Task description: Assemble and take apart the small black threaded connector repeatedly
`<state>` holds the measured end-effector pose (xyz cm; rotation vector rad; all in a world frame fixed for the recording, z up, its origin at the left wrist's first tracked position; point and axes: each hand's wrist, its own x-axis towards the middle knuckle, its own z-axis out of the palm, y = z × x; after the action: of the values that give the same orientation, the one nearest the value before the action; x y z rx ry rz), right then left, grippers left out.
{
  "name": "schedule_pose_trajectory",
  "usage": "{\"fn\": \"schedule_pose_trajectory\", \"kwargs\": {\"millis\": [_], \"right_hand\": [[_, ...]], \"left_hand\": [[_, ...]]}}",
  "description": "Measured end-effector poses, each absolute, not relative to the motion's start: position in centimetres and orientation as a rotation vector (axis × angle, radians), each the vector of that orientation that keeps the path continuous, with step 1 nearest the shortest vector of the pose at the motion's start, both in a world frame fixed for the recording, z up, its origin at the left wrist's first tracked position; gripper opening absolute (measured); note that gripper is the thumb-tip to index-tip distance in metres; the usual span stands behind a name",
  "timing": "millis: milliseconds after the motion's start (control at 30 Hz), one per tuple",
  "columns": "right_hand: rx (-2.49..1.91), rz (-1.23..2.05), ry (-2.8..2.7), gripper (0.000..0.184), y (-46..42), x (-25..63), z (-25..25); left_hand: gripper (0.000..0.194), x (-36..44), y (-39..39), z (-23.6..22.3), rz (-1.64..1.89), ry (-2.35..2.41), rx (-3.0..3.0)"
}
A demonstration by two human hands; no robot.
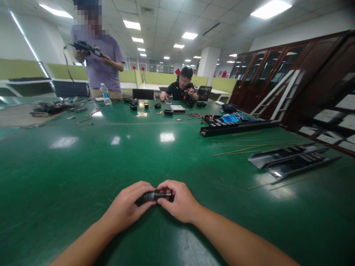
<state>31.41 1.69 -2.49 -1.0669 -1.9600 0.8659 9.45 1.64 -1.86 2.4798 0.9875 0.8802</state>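
Low over the near part of the green table [133, 155], both hands are closed on a short black cylindrical tool [149, 196], held level. Its shiny metal shaft points to the right. My left hand [129, 205] wraps the thicker body, thumb below and fingers above. Around the shaft end, my right hand [181, 201] pinches with thumb and fingers, which hide part of it. The exact kind of tool is too small and dark to make out.
Black metal channels [238, 127], thin brass-coloured rods [241, 149] and shiny black panels [294, 159] lie at the right. Small black boxes [168, 112], a water bottle [105, 94] and tangled cables [55, 106] sit at the far side. One person [100, 62] stands; another [180, 88] sits opposite.
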Motion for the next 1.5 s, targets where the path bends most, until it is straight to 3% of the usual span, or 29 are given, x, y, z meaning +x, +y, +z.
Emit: {"fn": "schedule_pose_trajectory", "kwargs": {"millis": [133, 567, 800, 1500], "right_hand": [[-1.047, 0.901, -1.938, 0.029, 1.75, 31.44, -2.58], [-1.043, 0.781, -2.04, 0.013, 1.9, 31.55, -2.41], [-1.074, 0.796, -2.016, 0.022, 1.73, 31.51, -2.03], [-1.073, 0.782, -2.046, 0.01, 1.84, 31.39, -2.22]], "left_hand": [[0.023, 9.57, 1.63, -1.69, 0.922, 0.976, 2.488], [0.023, 9.51, 1.59, -1.66, 0.896, 0.967, 2.503], [0.024, 9.58, 1.68, -1.78, 0.917, 0.959, 2.483], [0.025, 9.77, 1.57, -1.59, 0.806, 1.034, 2.431]]}}
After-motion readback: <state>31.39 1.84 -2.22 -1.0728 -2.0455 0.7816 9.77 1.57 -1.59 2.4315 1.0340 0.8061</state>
